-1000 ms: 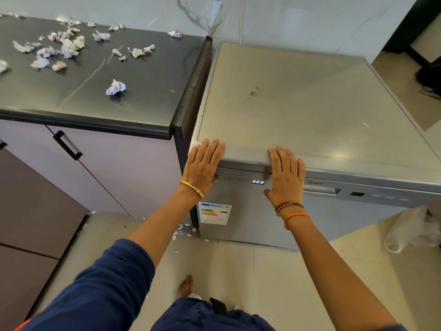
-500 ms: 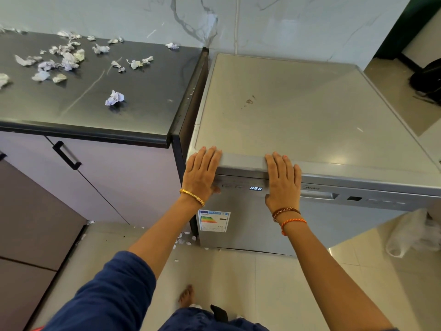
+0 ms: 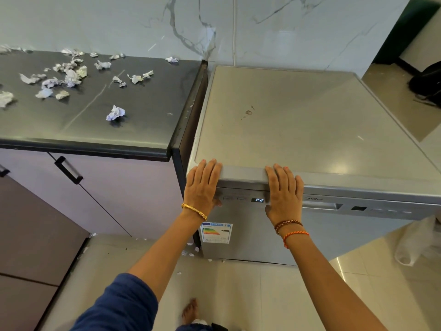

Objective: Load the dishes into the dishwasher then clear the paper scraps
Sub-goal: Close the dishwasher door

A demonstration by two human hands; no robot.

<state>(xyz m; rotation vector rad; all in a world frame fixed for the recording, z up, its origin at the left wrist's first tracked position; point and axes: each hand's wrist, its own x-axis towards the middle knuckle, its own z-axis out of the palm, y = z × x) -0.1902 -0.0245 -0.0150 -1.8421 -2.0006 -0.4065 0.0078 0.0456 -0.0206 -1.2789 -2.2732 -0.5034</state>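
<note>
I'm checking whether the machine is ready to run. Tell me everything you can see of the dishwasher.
The dishwasher is a freestanding silver-grey unit standing upright beside the dark countertop, its back to the marble wall. Its flat top bears a small brownish stain. The door is closed. The control strip shows a lit display reading P2, a recessed handle and a brand mark. An energy label is stuck on the door. The left hand and right hand press flat against its front top edge.

The dishwasher (image 3: pixel 310 144) is standing right of the desk (image 3: pixel 143 120), touching its side. Paper scraps (image 3: pixel 69 77) are lying on the desk. Both hands are lying on the dishwasher's front edge, left hand (image 3: pixel 202 185) left of right hand (image 3: pixel 284 194).
</note>
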